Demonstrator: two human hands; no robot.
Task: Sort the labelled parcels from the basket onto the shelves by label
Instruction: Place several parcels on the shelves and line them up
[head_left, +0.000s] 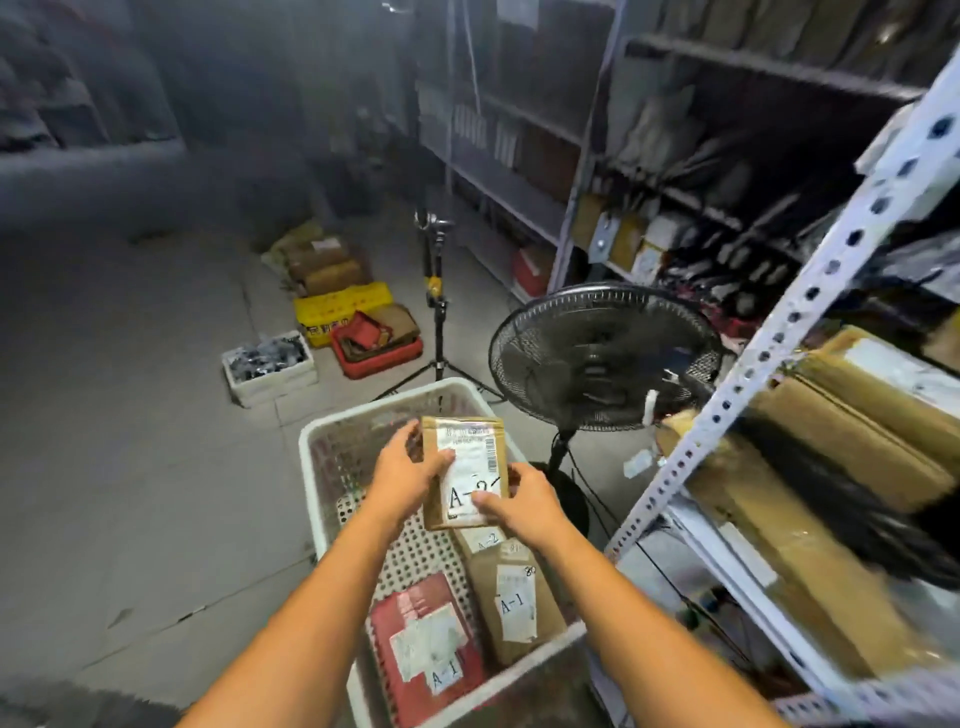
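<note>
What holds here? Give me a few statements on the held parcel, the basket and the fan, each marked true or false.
1. The left hand and right hand both hold the brown parcel above the basket. True.
2. The brown parcel's label reads A-1. False: it reads A-2.
3. A red parcel marked A-1 lies in the basket. True.
4. The fan stands left of the basket. False: it stands to its right, by the shelves.

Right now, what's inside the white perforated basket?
Red parcel labelled A-1, brown cardboard parcel labelled A-1, and a second brown parcel labelled A-2, mostly covered by the held brown A-2 parcel. The basket floor beneath it is hidden.
</note>
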